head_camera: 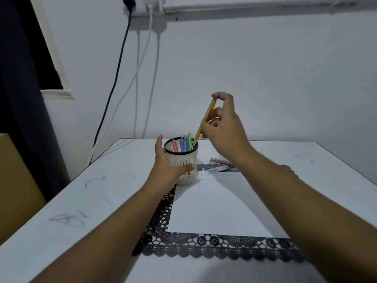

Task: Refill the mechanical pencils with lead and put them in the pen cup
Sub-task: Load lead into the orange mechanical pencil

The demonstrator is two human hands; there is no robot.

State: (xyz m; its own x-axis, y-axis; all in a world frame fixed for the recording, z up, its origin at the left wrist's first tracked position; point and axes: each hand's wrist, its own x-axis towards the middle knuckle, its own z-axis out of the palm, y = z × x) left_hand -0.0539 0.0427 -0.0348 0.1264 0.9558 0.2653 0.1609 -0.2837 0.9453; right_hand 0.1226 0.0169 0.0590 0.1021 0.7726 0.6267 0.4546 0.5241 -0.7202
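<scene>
A white sheet of paper [220,207] lies on a black lace mat [204,245] near the front edge of the white worktop [81,201]. Beyond it, towards the worktop's middle, the left hand [165,166] wraps its fingers around a cream perforated pen cup with a black rim [184,162] holding pastel mechanical pencils [183,142]. The right hand [222,127] pinches a yellow mechanical pencil [206,121] in curled fingers, tilted, its lower tip just inside the cup's rim. Two slim lead cases [221,165] lie right of the cup, nearer the back edge.
</scene>
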